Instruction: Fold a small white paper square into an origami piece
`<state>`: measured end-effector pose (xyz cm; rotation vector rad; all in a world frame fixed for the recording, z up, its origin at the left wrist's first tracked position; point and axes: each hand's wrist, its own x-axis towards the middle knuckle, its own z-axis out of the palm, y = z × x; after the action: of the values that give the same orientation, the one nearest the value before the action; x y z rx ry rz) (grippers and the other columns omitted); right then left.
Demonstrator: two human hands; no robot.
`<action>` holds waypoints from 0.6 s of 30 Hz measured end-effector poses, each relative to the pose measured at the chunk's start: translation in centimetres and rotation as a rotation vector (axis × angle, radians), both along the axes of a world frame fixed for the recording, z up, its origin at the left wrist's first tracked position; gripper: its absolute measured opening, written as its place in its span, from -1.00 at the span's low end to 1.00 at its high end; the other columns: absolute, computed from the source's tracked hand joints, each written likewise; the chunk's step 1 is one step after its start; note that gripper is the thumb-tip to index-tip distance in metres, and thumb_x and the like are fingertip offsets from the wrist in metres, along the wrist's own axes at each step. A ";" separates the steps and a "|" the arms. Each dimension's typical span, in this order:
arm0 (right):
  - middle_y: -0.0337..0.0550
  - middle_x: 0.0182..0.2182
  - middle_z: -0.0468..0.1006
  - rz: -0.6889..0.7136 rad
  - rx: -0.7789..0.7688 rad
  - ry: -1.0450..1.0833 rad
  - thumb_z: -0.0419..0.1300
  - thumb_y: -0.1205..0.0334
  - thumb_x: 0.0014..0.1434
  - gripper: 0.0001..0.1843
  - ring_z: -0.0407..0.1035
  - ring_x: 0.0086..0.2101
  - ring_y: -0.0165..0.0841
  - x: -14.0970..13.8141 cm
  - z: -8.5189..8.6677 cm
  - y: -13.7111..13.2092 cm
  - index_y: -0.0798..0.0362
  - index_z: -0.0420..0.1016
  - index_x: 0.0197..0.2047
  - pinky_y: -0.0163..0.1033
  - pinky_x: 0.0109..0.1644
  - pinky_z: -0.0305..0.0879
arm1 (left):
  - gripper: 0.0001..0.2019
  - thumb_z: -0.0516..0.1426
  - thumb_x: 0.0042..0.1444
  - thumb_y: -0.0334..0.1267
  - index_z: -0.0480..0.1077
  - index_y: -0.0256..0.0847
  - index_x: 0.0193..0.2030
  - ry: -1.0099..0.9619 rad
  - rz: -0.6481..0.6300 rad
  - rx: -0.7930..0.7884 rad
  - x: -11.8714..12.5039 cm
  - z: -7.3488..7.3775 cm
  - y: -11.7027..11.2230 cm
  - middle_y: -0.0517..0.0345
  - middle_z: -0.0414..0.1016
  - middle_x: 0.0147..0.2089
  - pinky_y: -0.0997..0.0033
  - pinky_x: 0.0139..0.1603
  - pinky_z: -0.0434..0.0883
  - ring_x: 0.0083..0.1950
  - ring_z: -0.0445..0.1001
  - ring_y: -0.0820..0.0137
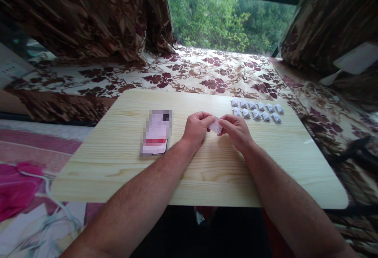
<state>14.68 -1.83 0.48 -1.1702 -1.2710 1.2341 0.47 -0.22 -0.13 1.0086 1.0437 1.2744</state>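
Observation:
A small folded piece of white paper (pixel 215 126) is held just above the table between both hands. My left hand (pixel 197 127) pinches its left side between thumb and fingers. On the opposite side, my right hand (pixel 235 129) grips the paper's edge the same way. My fingers cover part of the folds, so its full shape is hidden. Beyond my right hand, several small folded white paper pieces (pixel 256 115) stand in two rows, each with a raised, pointed top.
The pale wood-grain table (pixel 124 175) has rounded corners. A pixelated phone-like object (pixel 156 132) lies left of my hands. Behind is a ledge with floral cloth (pixel 212 73) under a window. A white cable (pixel 47 187) and pink cloth (pixel 17 189) lie at the lower left.

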 end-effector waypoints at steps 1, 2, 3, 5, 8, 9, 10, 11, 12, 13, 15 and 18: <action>-0.26 -0.60 0.49 -0.007 -0.013 0.015 0.29 0.12 0.05 -0.79 0.34 -0.59 -0.44 0.0 0.0 0.0 0.10 0.50 -0.46 -0.32 -0.50 0.27 | -0.84 0.31 -0.15 -0.25 0.50 -0.29 -0.47 -0.006 0.004 -0.005 0.0 0.0 0.0 0.22 0.44 -0.53 0.48 -0.52 0.25 -0.51 0.33 0.51; -0.26 -0.59 0.49 -0.012 -0.022 0.024 0.30 0.13 0.04 -0.80 0.34 -0.59 -0.44 0.0 0.0 0.0 0.10 0.50 -0.45 -0.32 -0.50 0.28 | -0.84 0.31 -0.16 -0.25 0.50 -0.29 -0.46 -0.011 0.005 -0.007 0.0 0.0 0.0 0.21 0.44 -0.52 0.48 -0.53 0.24 -0.51 0.33 0.51; -0.26 -0.59 0.49 -0.015 -0.027 0.030 0.31 0.14 0.03 -0.81 0.34 -0.59 -0.44 0.1 0.0 0.0 0.09 0.50 -0.45 -0.32 -0.50 0.29 | -0.84 0.31 -0.16 -0.25 0.50 -0.30 -0.46 -0.014 0.004 -0.007 0.0 0.0 0.0 0.21 0.44 -0.52 0.49 -0.53 0.24 -0.51 0.33 0.51; -0.27 -0.58 0.50 -0.011 -0.028 0.035 0.33 0.17 -0.01 -0.83 0.34 -0.58 -0.45 0.1 0.0 -0.1 0.09 0.49 -0.46 -0.33 -0.50 0.30 | -0.85 0.30 -0.15 -0.26 0.50 -0.30 -0.47 -0.018 0.001 -0.008 0.0 0.0 0.0 0.21 0.44 -0.53 0.49 -0.53 0.24 -0.52 0.32 0.52; -0.28 -0.58 0.50 0.001 -0.016 0.003 0.35 0.21 -0.05 -0.84 0.34 -0.57 -0.46 0.1 0.1 -0.2 0.10 0.48 -0.46 -0.35 -0.50 0.29 | -0.87 0.29 -0.14 -0.27 0.49 -0.30 -0.48 -0.011 0.001 -0.011 0.0 0.0 0.0 0.22 0.43 -0.55 0.48 -0.54 0.23 -0.53 0.31 0.52; -0.28 -0.58 0.50 0.001 -0.012 -0.013 0.35 0.22 -0.05 -0.84 0.34 -0.57 -0.46 0.0 0.1 -0.2 0.10 0.47 -0.46 -0.35 -0.51 0.28 | -0.87 0.28 -0.14 -0.27 0.49 -0.30 -0.48 -0.006 0.001 -0.011 0.0 0.1 -0.1 0.22 0.43 -0.55 0.48 -0.54 0.24 -0.53 0.32 0.52; -0.28 -0.59 0.50 -0.001 -0.007 -0.027 0.35 0.22 -0.05 -0.84 0.34 -0.58 -0.46 0.0 0.0 -0.2 0.10 0.47 -0.45 -0.35 -0.51 0.27 | -0.87 0.28 -0.14 -0.28 0.49 -0.30 -0.48 0.000 0.000 -0.009 0.0 0.1 -0.1 0.22 0.43 -0.55 0.48 -0.54 0.24 -0.53 0.32 0.52; -0.28 -0.59 0.50 -0.005 -0.002 -0.039 0.35 0.22 -0.05 -0.84 0.34 -0.58 -0.46 0.0 0.0 -0.2 0.10 0.47 -0.45 -0.35 -0.51 0.27 | -0.88 0.28 -0.14 -0.28 0.49 -0.30 -0.48 0.006 -0.002 -0.005 0.0 0.1 -0.1 0.22 0.43 -0.55 0.48 -0.54 0.24 -0.53 0.32 0.52; -0.28 -0.59 0.50 -0.008 0.002 -0.050 0.35 0.22 -0.04 -0.83 0.34 -0.57 -0.46 0.0 0.0 -0.2 0.10 0.46 -0.45 -0.35 -0.51 0.27 | -0.88 0.28 -0.13 -0.28 0.49 -0.30 -0.47 0.012 -0.005 0.001 0.0 0.1 -0.1 0.22 0.43 -0.55 0.49 -0.54 0.25 -0.53 0.32 0.52; -0.28 -0.59 0.50 -0.010 0.005 -0.059 0.34 0.21 -0.03 -0.83 0.34 -0.57 -0.46 -0.1 -0.1 -0.2 0.10 0.46 -0.45 -0.35 -0.50 0.27 | -0.87 0.28 -0.13 -0.28 0.49 -0.30 -0.47 0.015 -0.009 0.007 0.0 0.1 -0.1 0.22 0.43 -0.55 0.49 -0.54 0.25 -0.52 0.32 0.52; -0.27 -0.59 0.50 -0.008 0.008 -0.076 0.33 0.20 -0.01 -0.83 0.35 -0.57 -0.45 0.0 -0.2 -0.1 0.11 0.46 -0.45 -0.35 -0.49 0.28 | -0.87 0.28 -0.11 -0.27 0.48 -0.30 -0.47 0.016 -0.017 0.018 0.0 0.1 -0.1 0.22 0.43 -0.54 0.49 -0.53 0.25 -0.52 0.33 0.52; -0.27 -0.59 0.50 0.007 0.030 -0.107 0.31 0.20 0.02 -0.84 0.35 -0.56 -0.45 0.2 -0.2 -0.1 0.11 0.47 -0.45 -0.35 -0.48 0.27 | -0.86 0.28 -0.10 -0.26 0.48 -0.29 -0.46 0.013 -0.022 0.023 0.0 0.0 -0.2 0.22 0.43 -0.54 0.49 -0.53 0.25 -0.52 0.33 0.52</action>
<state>14.85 -1.89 0.27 -1.2251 -1.3687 1.1668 0.48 -0.37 -0.15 1.0447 1.0275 1.2660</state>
